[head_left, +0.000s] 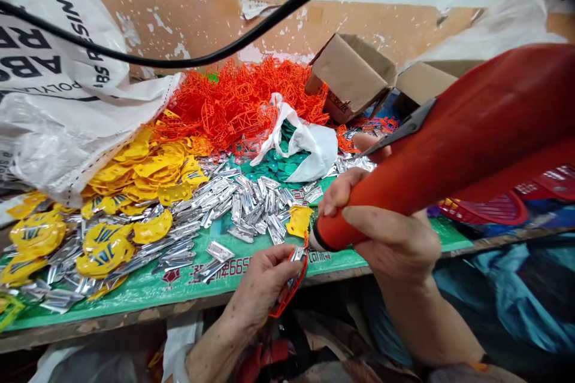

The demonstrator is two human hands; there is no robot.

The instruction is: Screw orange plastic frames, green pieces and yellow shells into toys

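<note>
My right hand grips a large orange power tool near its nose, which points down and left. My left hand holds a thin orange plastic frame with a small silver piece at its top, right under the tool's tip. Both hands hover at the front edge of the table, over its green mat. A yellow plastic part lies just beyond the tool's tip.
Silver metallic pieces are strewn across the mat, yellow parts lie at left, an orange frame pile at the back. A white sack, white plastic bag, cardboard boxes, red parts and an overhead black cable surround them.
</note>
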